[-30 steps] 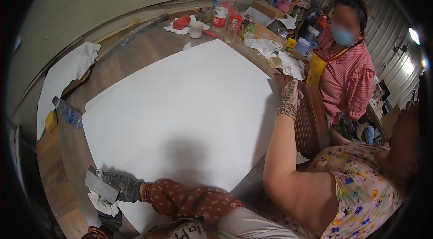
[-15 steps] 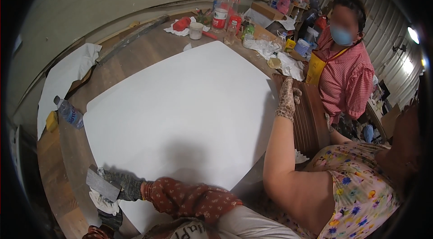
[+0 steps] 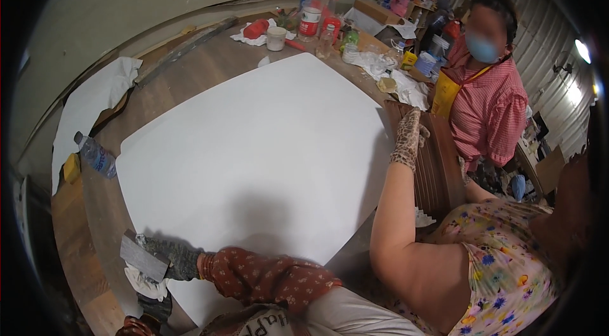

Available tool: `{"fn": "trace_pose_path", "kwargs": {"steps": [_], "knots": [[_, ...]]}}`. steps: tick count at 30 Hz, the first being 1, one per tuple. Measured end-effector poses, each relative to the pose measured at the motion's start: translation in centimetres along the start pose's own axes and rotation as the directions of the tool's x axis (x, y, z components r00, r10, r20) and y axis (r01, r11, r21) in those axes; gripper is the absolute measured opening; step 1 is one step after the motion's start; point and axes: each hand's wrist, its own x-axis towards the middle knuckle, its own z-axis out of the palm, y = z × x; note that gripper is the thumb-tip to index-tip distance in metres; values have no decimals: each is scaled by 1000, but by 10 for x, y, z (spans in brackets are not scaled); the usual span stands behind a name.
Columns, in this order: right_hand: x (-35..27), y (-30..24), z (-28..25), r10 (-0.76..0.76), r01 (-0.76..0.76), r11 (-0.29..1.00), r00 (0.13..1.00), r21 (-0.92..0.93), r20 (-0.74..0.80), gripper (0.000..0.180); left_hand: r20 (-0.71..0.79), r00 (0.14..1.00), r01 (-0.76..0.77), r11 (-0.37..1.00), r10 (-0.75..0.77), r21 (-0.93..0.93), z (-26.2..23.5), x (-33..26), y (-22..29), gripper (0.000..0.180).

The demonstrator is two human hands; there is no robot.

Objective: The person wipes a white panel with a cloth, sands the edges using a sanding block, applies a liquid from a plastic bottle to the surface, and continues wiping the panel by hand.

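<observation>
The person's right hand (image 3: pixel 183 262), in a dark grey work glove, reaches across to the near left corner of the big white panel (image 3: pixel 266 146), gripping a flat grey blade (image 3: pixel 144 259) that tilts over the edge. Just below it, the left hand (image 3: pixel 157 308), also dark-gloved, is closed around a crumpled white cloth (image 3: pixel 144 283), which bunches against the blade's underside (how its fingers sit, I can't quite tell). The panel lies flat on the brown table (image 3: pixel 177 82), a head-shaped shadow falling over its near half. Past its left edge a clear bottle (image 3: pixel 96 157) leans over beside a yellow block (image 3: pixel 72 168); a white tub (image 3: pixel 276 39) stands beyond the far corner. To the right, a co-worker's spotted-gloved hand (image 3: pixel 408 141) rests on a brown slatted board (image 3: pixel 439 168), with another person (image 3: pixel 495 108) in a checked shirt behind it.
</observation>
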Motion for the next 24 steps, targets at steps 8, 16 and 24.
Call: {"fn": "trace_pose_path", "kwargs": {"steps": [8, 16, 24], "knots": [[7, 4, -17, -26, 13, 996, 987, 84, 157, 43, -5, 1000, -14, 998, 15, 55, 1, 1, 2, 66], [5, 2, -13, -12, 9, 998, 999, 61, 49, 48, -4, 1000, -28, 991, 29, 130, 2, -1, 0, 65], [25, 14, -55, -254, 358, 688, 934, -632, 252, 60, 22, 997, -82, 976, 79, 203, -2, -3, -1, 65]]}}
